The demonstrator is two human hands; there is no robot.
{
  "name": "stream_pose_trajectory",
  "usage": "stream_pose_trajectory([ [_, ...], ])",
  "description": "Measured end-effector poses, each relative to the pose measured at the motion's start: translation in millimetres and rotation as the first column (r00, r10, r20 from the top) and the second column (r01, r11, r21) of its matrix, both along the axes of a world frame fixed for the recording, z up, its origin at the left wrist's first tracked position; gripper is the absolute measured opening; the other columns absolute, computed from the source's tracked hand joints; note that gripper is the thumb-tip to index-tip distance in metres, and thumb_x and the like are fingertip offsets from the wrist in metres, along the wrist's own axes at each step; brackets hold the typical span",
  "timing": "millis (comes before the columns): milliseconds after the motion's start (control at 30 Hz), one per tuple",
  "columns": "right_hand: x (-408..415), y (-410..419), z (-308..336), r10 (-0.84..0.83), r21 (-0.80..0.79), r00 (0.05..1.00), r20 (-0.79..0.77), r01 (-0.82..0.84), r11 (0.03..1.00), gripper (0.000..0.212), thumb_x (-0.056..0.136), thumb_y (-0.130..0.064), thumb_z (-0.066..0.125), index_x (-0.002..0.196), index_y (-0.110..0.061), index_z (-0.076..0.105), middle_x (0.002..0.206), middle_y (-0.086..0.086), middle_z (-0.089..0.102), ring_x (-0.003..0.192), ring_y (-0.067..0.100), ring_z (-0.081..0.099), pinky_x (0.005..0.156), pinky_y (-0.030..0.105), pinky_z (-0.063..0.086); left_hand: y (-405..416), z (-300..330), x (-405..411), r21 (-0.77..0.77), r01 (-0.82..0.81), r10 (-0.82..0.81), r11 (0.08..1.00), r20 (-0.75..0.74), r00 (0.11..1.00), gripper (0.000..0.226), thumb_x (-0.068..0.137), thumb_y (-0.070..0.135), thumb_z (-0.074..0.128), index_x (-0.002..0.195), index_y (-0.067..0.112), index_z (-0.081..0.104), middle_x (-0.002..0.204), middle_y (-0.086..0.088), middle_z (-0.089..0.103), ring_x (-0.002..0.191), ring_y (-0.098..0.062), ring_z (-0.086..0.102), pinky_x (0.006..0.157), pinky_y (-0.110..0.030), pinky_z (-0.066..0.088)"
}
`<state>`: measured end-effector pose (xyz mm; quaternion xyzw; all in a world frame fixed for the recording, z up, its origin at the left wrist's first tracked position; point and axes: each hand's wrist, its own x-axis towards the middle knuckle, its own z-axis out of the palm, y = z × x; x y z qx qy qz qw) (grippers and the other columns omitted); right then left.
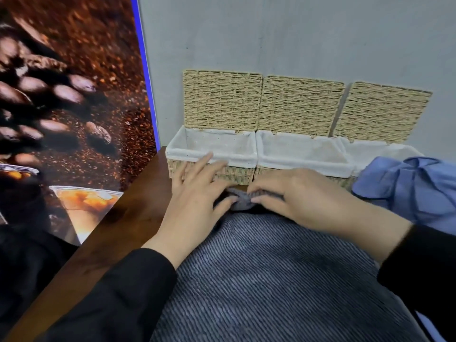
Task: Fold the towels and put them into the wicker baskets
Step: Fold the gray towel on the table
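The table (138, 208) was dark wood and carried the work; a poster (61, 107) of coffee beans stood to its left and a grey wall (296, 33) behind. A grey striped towel (271, 280) lay spread across the table, reaching from the near edge of the view to just in front of the baskets. Three wicker baskets stood in a row against the wall, lids raised and white liners showing no contents: left basket (212, 149), middle basket (303, 154), right basket (385, 149). A blue towel (414, 188) lay bunched in front of the right basket, partly covering it. The left hand (195, 198) and right hand (298, 193) met at the far edge of the grey towel. The left thumb and fingers appeared to pinch a gathered bit of that edge; the remaining left fingers were spread toward the left basket. The right fingers were curled over the same edge. The step in hand appeared to be the first fold. The next move would call for a firm hold on both far corners and an even pull toward the near edge.
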<state>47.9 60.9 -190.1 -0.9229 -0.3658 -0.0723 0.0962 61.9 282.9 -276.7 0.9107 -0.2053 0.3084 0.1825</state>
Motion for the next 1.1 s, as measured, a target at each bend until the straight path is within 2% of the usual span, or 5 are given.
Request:
stream_pose_trajectory([
  [300,-25.8,-86.9,-12.6,-0.394,-0.232,0.919,0.011,0.385,0.893,0.025,0.099,-0.050,0.056,0.107,-0.031,0.068,0.102,-0.010,0.068,0.088,0.013,0.061,0.079,0.038,0.054,16.7,14.8,-30.4,0.022,-0.057,0.059,0.998,-0.143,0.988,0.028,0.084,0.013,0.074,0.106,0.026,0.066,0.103,0.013,0.062,0.106,-0.016,0.057,0.098,-0.039,0.037],
  [600,-90.8,-121.4,-1.7,-0.445,0.554,0.863,-0.241,0.498,0.667,0.022,0.103,-0.012,0.053,0.098,-0.025,0.071,0.080,0.008,0.071,0.068,0.010,0.072,0.052,0.023,0.048,23.1,50.1,-81.5,-0.385,-0.132,0.074,0.914,-0.163,0.984,0.042,0.089,0.000,0.058,0.094,0.041,0.065,0.087,0.015,0.068,0.079,0.000,0.061,0.075,-0.024,0.050],
  [733,-151.6,-121.8,-25.6,-0.323,0.632,0.938,-0.128,0.328,0.702,0.043,0.093,-0.001,0.063,0.101,-0.043,0.070,0.092,-0.029,0.072,0.087,-0.009,0.067,0.068,0.007,0.047,13.7,49.1,-144.5,-0.550,-0.022,-0.119,0.835,-0.220,0.968,0.039,0.093,0.004,0.063,0.097,0.042,0.069,0.094,0.016,0.072,0.077,-0.003,0.068,0.065,-0.025,0.059],
  [900,-177.9,-140.6,-94.3,-0.161,0.320,0.917,-0.364,0.286,0.903,0.051,0.096,-0.008,0.064,0.123,-0.052,0.063,0.132,-0.041,0.055,0.129,-0.016,0.046,0.108,0.009,0.036,23.8,-11.4,-188.3,-0.288,0.066,-0.208,0.955,-0.497,0.842,0.043,0.086,0.000,0.074,0.101,0.040,0.069,0.120,0.038,0.063,0.117,0.014,0.057,0.095,-0.003,0.038],
  [1100,-168.5,-131.5,-110.8,-0.194,0.303,0.921,-0.339,0.302,0.904,0.035,0.100,-0.025,0.059,0.124,-0.050,0.063,0.128,-0.047,0.052,0.127,-0.022,0.043,0.106,0.002,0.030,41.3,-33.0,-159.0,-0.080,0.136,-0.158,0.987,-0.478,0.864,0.044,0.090,0.002,0.069,0.120,0.034,0.070,0.135,0.037,0.051,0.133,0.015,0.040,0.116,-0.024,0.032],
])
